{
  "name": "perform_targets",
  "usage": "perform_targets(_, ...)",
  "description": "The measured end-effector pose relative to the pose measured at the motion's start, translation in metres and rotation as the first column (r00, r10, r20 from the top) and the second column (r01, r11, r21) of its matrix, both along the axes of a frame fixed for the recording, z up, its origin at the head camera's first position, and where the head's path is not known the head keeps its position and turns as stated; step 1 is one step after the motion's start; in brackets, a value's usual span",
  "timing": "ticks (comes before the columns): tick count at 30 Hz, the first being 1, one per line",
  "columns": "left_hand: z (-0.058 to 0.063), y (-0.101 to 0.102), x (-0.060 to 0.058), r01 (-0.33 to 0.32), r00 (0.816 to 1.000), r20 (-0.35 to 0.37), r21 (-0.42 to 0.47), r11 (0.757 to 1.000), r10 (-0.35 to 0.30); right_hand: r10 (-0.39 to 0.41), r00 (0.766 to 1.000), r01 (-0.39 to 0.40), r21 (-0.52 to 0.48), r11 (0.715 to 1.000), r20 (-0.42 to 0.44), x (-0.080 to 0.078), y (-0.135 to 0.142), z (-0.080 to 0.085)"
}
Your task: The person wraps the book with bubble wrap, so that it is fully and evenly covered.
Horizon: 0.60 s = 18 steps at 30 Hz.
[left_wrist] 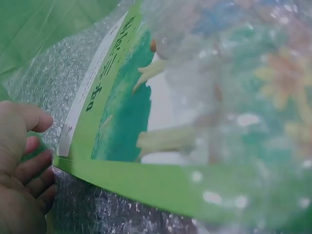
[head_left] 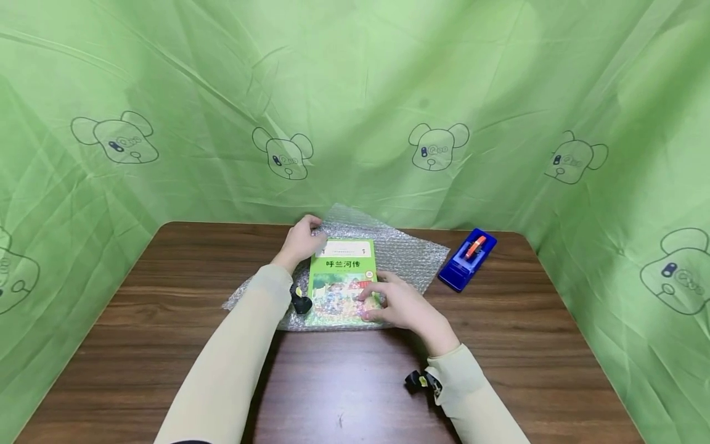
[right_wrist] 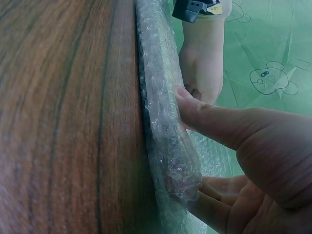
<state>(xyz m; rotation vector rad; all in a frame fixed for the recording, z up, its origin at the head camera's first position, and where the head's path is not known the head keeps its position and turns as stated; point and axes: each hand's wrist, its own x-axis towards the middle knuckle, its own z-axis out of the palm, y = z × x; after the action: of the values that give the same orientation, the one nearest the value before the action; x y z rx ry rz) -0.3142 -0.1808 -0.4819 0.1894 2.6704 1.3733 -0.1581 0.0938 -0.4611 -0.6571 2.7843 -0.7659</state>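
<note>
A green paperback book (head_left: pixel 342 264) with Chinese characters and a colourful picture lies on a sheet of bubble wrap (head_left: pixel 413 254). Clear wrap covers the lower part of its cover, seen close up in the left wrist view. My left hand (head_left: pixel 302 239) is at the book's far left corner; in the left wrist view its thumb stands apart from the loosely bent fingers (left_wrist: pixel 36 178). At the near right corner my right hand (head_left: pixel 400 303) holds the folded bubble wrap (right_wrist: pixel 168 117) against the book, thumb on the near edge and fingers curved at the right side.
To the right of the wrap, a blue plastic holder (head_left: pixel 457 271) with an orange-red piece (head_left: pixel 475 247) in it lies on the brown wooden table (head_left: pixel 341 382). Green cloth (head_left: pixel 355 80) with bear-head drawings hangs behind and at both sides.
</note>
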Motion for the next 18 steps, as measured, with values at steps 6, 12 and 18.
perform_targets(6, -0.0013, 0.0032, -0.0014, -0.009, 0.999, -0.032, -0.02, 1.0, 0.009, -0.001, 1.0, 0.001, 0.002, 1.0, 0.0, -0.0002, -0.0018, 0.0009)
perform_targets(12, 0.0017, 0.0073, -0.0018, 0.036, 0.988, -0.149, -0.048, 0.998, -0.043, -0.014, 1.0, 0.014, 0.004, 1.0, 0.001, -0.001, -0.0016, 0.0016)
perform_targets(18, 0.0084, 0.0103, 0.001, 0.137, 0.961, -0.235, -0.05, 0.989, -0.146, -0.012, 1.0, 0.012, -0.004, 1.0, 0.005, -0.0022, 0.0001, 0.0007)
